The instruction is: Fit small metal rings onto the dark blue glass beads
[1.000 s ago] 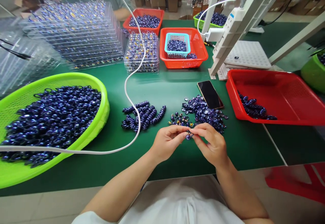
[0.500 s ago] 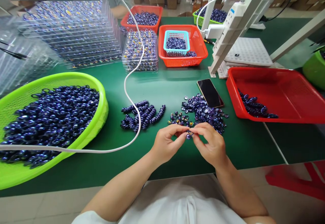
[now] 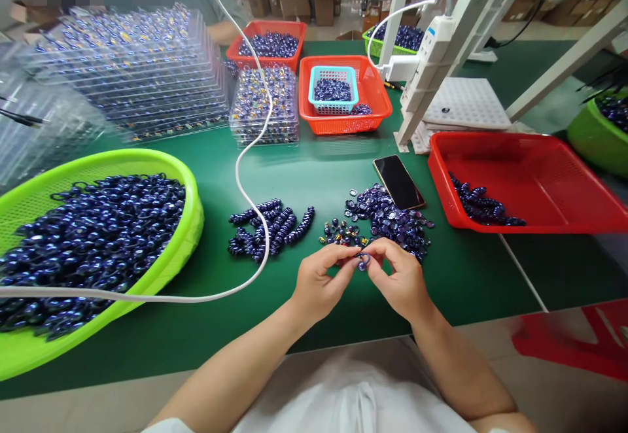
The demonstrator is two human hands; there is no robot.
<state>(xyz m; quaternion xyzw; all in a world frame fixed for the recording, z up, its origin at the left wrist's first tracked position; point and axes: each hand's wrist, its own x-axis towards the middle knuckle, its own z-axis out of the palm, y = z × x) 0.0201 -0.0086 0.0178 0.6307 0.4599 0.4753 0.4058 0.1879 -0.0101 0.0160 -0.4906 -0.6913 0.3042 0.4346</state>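
Between my fingertips is a small dark elastic hair tie [image 3: 363, 263] with a shiny blue-purple bead on it. My left hand [image 3: 324, 279] pinches it from the left, thumb and forefinger closed. From the right, my right hand [image 3: 400, 276] grips the same loop with thumb and forefinger. The fingers partly hide the loop. Just beyond my hands lie a heap of flat purple-blue pieces [image 3: 392, 220] and a smaller cluster of beads with gold bits [image 3: 338, 231]. Strings of dark blue beads [image 3: 279, 229] rest further left.
A green basket [image 3: 195, 224] full of beaded loops stands left, crossed by a white cable [image 3: 240, 178]. Right are a phone [image 3: 399, 182] and a red tray [image 3: 554, 178]. Behind stand an orange basket [image 3: 346, 125], stacked clear trays [image 3: 161, 93] and a post with a power strip [image 3: 426, 60].
The view has shifted slightly. My fingers have shifted a little on the hair tie, and its loop shows more clearly now beside the bead. Both hands keep their pinch.
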